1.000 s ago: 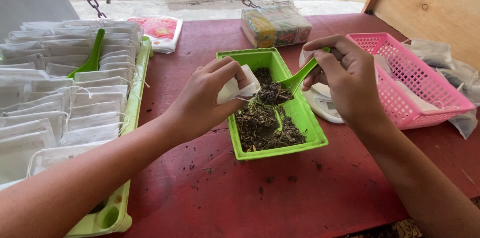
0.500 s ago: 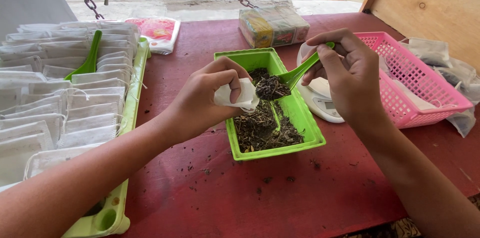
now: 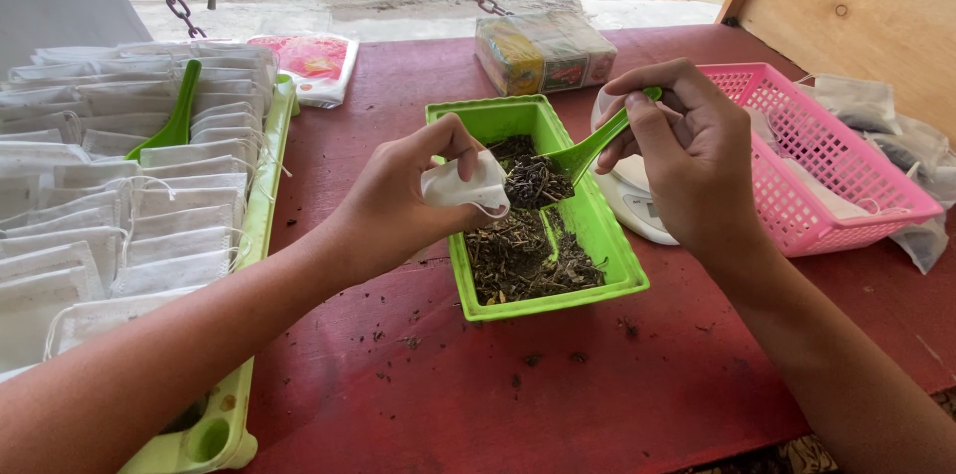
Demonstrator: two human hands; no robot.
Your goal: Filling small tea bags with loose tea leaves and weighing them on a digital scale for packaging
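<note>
Two hands meet over the green tray [image 3: 597,235]: the right hand [image 3: 687,160], gripping a green spoon [image 3: 583,150], has raised its heap of dried herbs [image 3: 533,180] to the white pouch [image 3: 463,185] pinched in the left hand [image 3: 403,200].

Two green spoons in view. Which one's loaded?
The green spoon in the right hand, heaped with dark dried material over the green tray. The other spoon lies on the white sachets.
</note>
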